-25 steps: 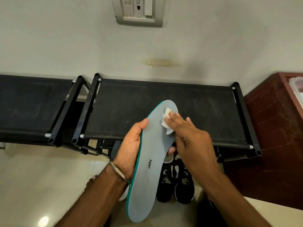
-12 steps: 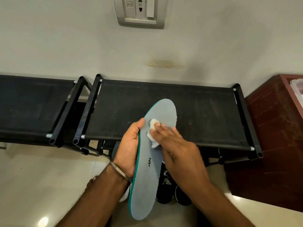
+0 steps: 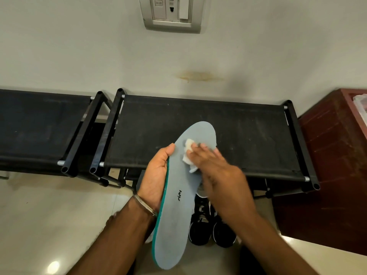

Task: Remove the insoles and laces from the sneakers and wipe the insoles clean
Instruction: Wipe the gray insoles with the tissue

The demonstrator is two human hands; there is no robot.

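Step in hand: wiping an insole. Grey insole [image 3: 179, 195] with teal edge held out in the air above the floor, toe end away from the body, over the front of a black fabric shoe rack [image 3: 248, 135]. Left hand [image 3: 155, 179] grips the insole at mid-length along its left edge, thumb curled onto the top face, fingers wrapped underneath and mostly hidden. Right hand [image 3: 216, 171] lies on the forefoot area, fingers fairly straight and pressing a small white wad of tissue [image 3: 188, 153] against the surface; some motion blur on this hand, so whether the thumb pinches the tissue cannot be told. Black sneakers [image 3: 210, 229] stand on the floor below, partly hidden behind the insole and right forearm; whether their laces are out cannot be read from here. Judgement: the wipe looks to be covering the toe half; heel half and the printed mark at mid-length probably want passes next, which calls for the left hand to hold firm while the right draws the tissue toward the heel. Second insole not in view.
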